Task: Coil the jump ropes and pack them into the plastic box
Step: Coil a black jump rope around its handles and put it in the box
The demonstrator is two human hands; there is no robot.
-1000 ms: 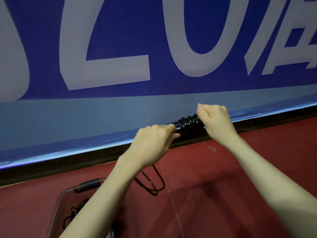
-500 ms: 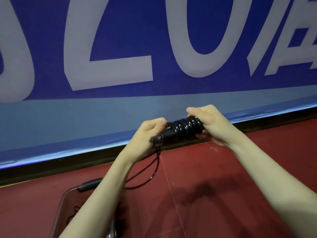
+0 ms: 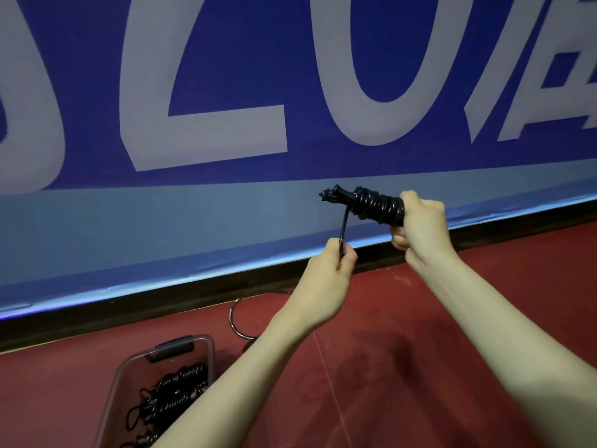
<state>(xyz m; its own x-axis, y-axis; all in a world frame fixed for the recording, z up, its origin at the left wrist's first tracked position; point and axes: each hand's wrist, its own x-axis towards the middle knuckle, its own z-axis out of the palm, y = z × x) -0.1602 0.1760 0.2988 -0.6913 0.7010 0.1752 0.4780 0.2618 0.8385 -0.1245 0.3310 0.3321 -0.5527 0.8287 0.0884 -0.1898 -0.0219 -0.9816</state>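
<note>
My right hand [image 3: 420, 221] grips one end of a black jump rope [image 3: 371, 205] whose cord is wound in tight turns around its handles. The bundle points left, held up in front of the blue banner. My left hand [image 3: 329, 270] pinches the loose cord just below the bundle and holds it taut. The rest of the cord hangs in a loop [image 3: 239, 318] down to the red floor. A clear plastic box [image 3: 206, 344] stands at the lower left with several coiled black ropes [image 3: 174, 392] inside it.
A blue banner with large white characters [image 3: 200, 92] fills the background, with a black base strip [image 3: 129, 312] along the floor. Red floor [image 3: 403, 367] stretches right of the box.
My left hand has let go of the bundle's left end and dropped below it, pulling a length of cord taut. The view has tilted down, showing more of the box.
</note>
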